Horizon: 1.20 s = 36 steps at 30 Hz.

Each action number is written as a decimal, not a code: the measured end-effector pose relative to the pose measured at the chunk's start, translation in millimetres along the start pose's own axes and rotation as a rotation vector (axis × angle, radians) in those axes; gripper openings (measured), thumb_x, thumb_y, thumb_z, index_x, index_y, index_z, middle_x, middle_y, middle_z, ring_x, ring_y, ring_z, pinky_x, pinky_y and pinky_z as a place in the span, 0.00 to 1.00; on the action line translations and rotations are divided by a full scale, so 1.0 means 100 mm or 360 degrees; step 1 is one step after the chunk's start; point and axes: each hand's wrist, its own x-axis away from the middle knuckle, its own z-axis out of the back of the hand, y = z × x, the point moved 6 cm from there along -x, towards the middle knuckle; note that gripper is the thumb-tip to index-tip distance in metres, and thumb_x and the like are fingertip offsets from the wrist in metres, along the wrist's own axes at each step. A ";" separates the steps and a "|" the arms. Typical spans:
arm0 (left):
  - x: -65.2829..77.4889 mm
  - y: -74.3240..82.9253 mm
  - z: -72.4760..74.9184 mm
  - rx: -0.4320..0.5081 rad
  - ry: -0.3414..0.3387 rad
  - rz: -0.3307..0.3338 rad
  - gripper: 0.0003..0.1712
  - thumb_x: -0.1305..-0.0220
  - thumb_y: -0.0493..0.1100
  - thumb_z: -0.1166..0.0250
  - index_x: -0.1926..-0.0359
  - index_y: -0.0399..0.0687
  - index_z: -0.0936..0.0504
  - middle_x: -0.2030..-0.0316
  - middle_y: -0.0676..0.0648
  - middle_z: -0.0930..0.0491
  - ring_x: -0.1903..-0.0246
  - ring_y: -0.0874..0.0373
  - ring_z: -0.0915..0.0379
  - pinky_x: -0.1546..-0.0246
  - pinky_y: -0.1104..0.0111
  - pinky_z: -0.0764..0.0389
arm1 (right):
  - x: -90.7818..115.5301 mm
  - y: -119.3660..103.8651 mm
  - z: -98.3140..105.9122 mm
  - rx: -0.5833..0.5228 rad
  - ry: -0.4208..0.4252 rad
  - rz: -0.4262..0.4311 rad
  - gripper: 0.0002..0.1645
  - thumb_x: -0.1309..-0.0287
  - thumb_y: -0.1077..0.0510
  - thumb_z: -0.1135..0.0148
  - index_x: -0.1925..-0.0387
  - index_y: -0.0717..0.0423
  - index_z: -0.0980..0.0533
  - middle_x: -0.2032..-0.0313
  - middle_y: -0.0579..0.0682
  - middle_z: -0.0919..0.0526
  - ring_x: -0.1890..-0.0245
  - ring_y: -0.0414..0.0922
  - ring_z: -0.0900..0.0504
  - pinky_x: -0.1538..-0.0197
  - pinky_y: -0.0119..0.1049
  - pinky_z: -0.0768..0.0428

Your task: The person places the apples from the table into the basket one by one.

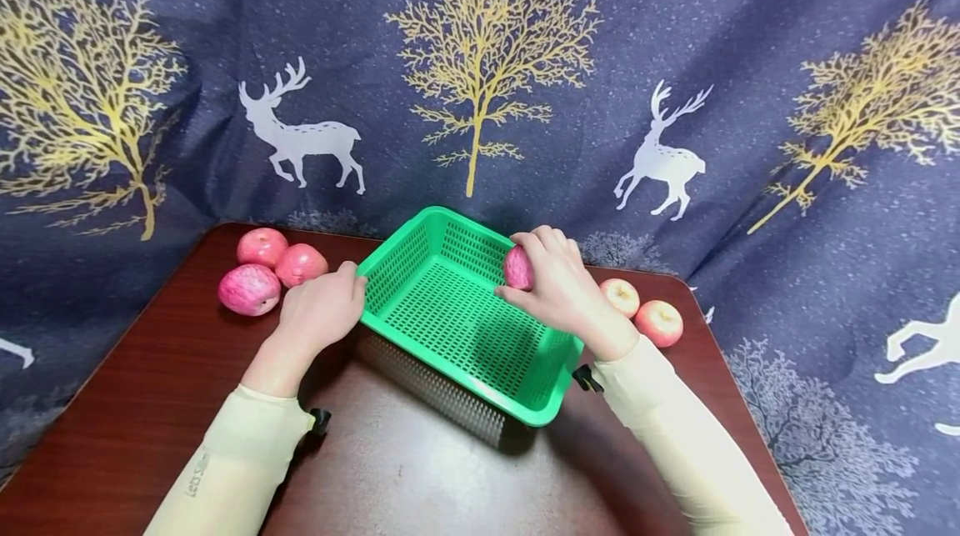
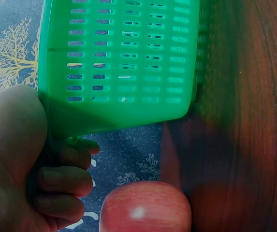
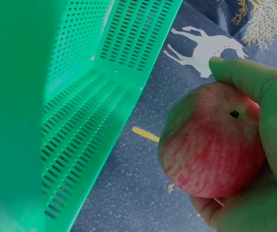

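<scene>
A green perforated plastic basket (image 1: 450,365) sits at an angle in the middle of the table, with no fruit visible inside. My left hand (image 1: 322,307) grips its left rim; in the left wrist view the fingers (image 2: 65,181) curl under the edge of the basket wall (image 2: 123,63). Above the basket's right part, my right hand (image 1: 558,282) holds a red apple (image 1: 518,268) between thumb and fingers. The right wrist view shows this streaked apple (image 3: 211,140) with its dark hollow facing the camera, apart from the basket wall (image 3: 123,58).
Left of the basket, three apples (image 1: 250,289) lie grouped near the table's far left corner. Two paler apples (image 1: 659,323) lie right of the right wrist. A dark blue cloth (image 1: 420,144) with trees and deer hangs behind the brown table (image 1: 360,469).
</scene>
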 end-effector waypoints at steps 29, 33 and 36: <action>0.02 0.03 0.05 0.0007 0.0051 -0.0016 0.15 0.26 0.52 0.54 0.64 0.46 0.32 0.77 0.39 0.25 0.79 0.38 0.25 0.85 0.49 0.30 | -0.33 -0.17 -0.35 0.0066 -0.0272 0.0176 0.45 0.55 0.35 0.26 0.42 0.55 0.29 0.57 0.49 0.28 0.57 0.48 0.31 0.56 0.49 0.32; 0.02 0.02 0.03 0.0005 0.0044 -0.0015 0.15 0.26 0.52 0.54 0.64 0.46 0.33 0.77 0.39 0.25 0.79 0.39 0.26 0.85 0.50 0.31 | -0.37 -0.19 -0.42 0.0074 -0.0304 0.0189 0.44 0.53 0.34 0.27 0.41 0.54 0.29 0.57 0.48 0.29 0.58 0.47 0.32 0.57 0.48 0.32; 0.03 0.00 0.01 -0.0002 0.0032 -0.0010 0.16 0.26 0.53 0.54 0.63 0.46 0.32 0.77 0.39 0.24 0.79 0.39 0.26 0.86 0.50 0.31 | -0.41 -0.20 -0.48 0.0087 -0.0343 0.0187 0.44 0.52 0.33 0.28 0.40 0.53 0.30 0.56 0.48 0.28 0.57 0.46 0.31 0.56 0.47 0.32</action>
